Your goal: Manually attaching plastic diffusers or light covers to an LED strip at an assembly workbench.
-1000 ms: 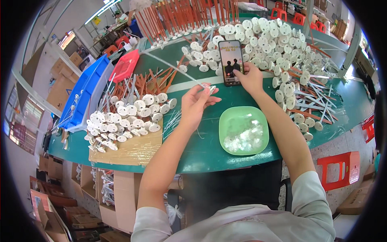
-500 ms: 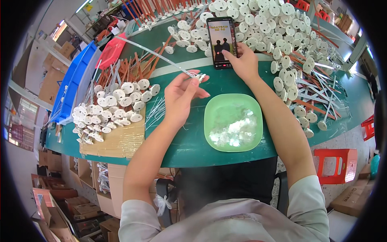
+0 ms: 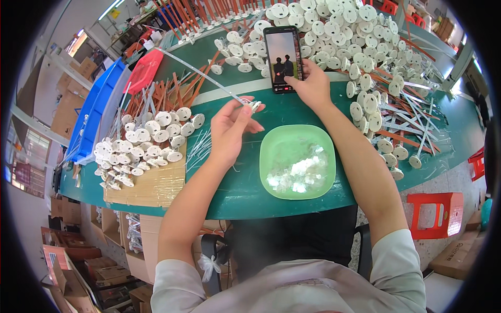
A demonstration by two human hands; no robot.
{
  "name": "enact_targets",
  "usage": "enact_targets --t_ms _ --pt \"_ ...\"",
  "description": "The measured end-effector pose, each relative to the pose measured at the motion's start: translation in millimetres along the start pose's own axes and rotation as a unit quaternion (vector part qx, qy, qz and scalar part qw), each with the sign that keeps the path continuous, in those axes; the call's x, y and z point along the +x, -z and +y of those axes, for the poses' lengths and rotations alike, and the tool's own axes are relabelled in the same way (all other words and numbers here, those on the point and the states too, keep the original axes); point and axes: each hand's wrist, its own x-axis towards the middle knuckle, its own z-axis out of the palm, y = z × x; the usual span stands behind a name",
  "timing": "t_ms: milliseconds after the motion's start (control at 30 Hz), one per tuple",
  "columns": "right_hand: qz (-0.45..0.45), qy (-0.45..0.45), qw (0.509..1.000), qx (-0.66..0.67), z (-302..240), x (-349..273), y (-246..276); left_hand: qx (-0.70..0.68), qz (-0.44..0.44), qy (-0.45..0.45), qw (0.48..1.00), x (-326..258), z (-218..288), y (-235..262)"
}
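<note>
My left hand is closed around the white end fitting of a long, thin, pale strip, which slants up and away to the left. Thumb and fingertips pinch the fitting above the green table. My right hand grips the lower right edge of a black smartphone, its thumb lying over the lower screen. The phone leans upright near a heap of white round discs and shows two dark figures against a pale sky. Between my forearms sits a green square plate with small clear, shiny flakes.
White disc-headed pieces lie on cardboard at the left, beside thin white strips. A blue bin and a red basket stand beyond. More strips spread at the right. A red stool is on the floor.
My right thumb has slid a little down the phone. Yellow lettering on its screen is gone. The left hand keeps its hold on the fitting; the whole view has shifted slightly.
</note>
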Motion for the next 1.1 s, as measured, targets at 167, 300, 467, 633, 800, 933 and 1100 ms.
enact_targets --t_ms 167,300,467,633,800,933,1100 --pt "0.031 0.019 0.999 0.016 5.7 2.2 -3.1 -0.008 0.009 0.001 1.0 -0.4 1.9 0.9" --pt "0.02 0.015 1.0 -0.016 2.7 0.0 0.1 0.004 -0.003 0.004 1.0 -0.4 1.3 -0.1" --pt "0.001 0.016 0.999 -0.03 -2.1 -1.2 2.3 0.01 -0.011 0.001 1.0 0.2 0.1 0.7" --pt "-0.043 0.107 0.987 -0.115 -3.1 -3.3 10.5 0.011 -0.01 0.007 1.0 1.8 -0.3 1.1" --pt "-0.064 0.072 0.993 -0.069 -5.0 -3.0 11.9 0.019 -0.004 0.014 1.0 0.7 0.9 -0.4" --pt "-0.053 0.093 0.991 -0.081 -5.7 -4.6 11.0 0.021 -0.005 0.012 1.0 -0.9 1.9 -2.6" --pt "-0.043 0.136 0.985 -0.098 0.4 0.2 7.8 0.041 -0.012 0.017 0.999 -0.2 0.6 -1.5"
